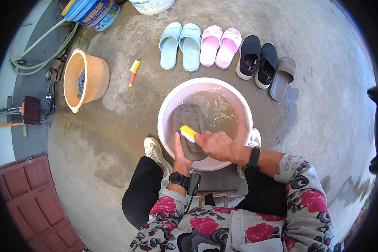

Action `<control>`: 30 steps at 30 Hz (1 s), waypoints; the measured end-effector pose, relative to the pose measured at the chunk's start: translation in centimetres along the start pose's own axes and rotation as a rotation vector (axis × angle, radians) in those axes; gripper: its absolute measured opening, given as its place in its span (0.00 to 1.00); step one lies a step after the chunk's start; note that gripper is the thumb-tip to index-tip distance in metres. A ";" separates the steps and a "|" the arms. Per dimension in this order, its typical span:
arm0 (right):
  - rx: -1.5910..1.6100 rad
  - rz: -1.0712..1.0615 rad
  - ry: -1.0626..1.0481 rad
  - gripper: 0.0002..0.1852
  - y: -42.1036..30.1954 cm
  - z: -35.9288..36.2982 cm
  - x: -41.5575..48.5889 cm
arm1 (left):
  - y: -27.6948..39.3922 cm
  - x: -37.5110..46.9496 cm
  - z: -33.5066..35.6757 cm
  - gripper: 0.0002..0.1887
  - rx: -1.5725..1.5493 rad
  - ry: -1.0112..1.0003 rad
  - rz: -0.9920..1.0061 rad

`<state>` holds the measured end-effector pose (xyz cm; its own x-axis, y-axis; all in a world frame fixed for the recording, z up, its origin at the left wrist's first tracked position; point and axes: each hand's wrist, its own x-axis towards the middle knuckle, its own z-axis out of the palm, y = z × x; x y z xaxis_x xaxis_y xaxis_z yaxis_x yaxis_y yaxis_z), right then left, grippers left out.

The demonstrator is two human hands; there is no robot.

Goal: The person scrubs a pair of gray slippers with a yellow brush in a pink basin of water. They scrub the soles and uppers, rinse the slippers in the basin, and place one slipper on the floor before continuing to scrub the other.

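Note:
My left hand (181, 151) grips the near end of a grey-brown slipper (188, 118), held sole up above a round pale pink basin (205, 80). Cloudy water (223, 110) with some suds lies in the basin. In my right hand (218, 145) is a scrubbing brush (189, 132) with a yellow head and white bristles; its bristles are at the slipper's sole. The fingers hide most of the red handle. A second grey-brown slipper (282, 78) lies on the concrete floor, beyond the basin to the right.
Light blue slippers (180, 48), pink slippers (220, 47) and black shoes (258, 61) stand in a row beyond the basin. Another brush (134, 73) lies left. An orange tub (97, 78) holding cloth, a blue bucket (96, 14), a hose (44, 64) and a broom (31, 110) are further left.

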<state>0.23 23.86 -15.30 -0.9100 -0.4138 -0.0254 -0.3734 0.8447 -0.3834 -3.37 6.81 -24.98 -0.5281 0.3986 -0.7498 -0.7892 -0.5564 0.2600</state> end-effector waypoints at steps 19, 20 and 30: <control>0.051 -0.050 -0.129 0.15 1.2 -2.4 -3.7 | -0.4 0.4 -0.5 0.34 -0.025 -0.049 -0.005; 0.060 -0.069 -0.134 0.15 1.2 -2.5 -4.1 | -0.3 0.2 -0.7 0.36 -0.032 -0.136 0.023; -0.011 -0.067 -0.131 0.20 2.8 -2.7 -5.3 | -0.2 -0.7 -0.6 0.26 0.072 -0.172 0.088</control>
<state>3.54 29.30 -13.72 -0.8518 -0.5098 -0.1208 -0.4353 0.8169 -0.3783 -2.63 6.21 -24.83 -0.6365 0.4729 -0.6093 -0.7550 -0.5433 0.3671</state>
